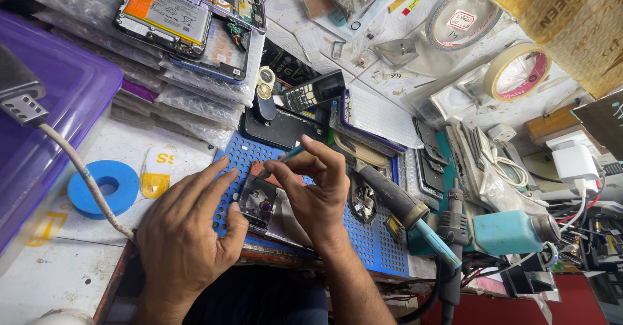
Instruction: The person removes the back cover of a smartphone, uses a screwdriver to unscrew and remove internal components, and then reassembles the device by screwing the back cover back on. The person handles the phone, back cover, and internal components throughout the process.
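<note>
my left hand [185, 231] lies flat and open on the blue perforated mat [376, 237], fingers spread, its fingertips pressing the left edge of a small opened phone part [257, 203] to steady it. the part sits on the mat between my two hands, dark, with a round lens-like piece showing in its middle. my right hand [316, 188] is closed in a pinch around a thin teal-handled tool [290, 154], whose tip points down at the top of the part.

just right of my right hand a hot-air handle [396, 201] with a teal grip lies across the mat, and beyond it stands a teal dispenser bottle [509, 232]. above the mat lie a black phone back [282, 129] and a small keypad phone [310, 91]. at the upper left, opened phones [170, 14] with their batteries showing rest on bubble-wrap bags. a blue foam ring [105, 187] lies on the surface to the left of my left hand, beside a grey cable [78, 166]. two rolls of tape [516, 72] lie at the upper right, and a white charger [574, 161] sits near the right edge.
</note>
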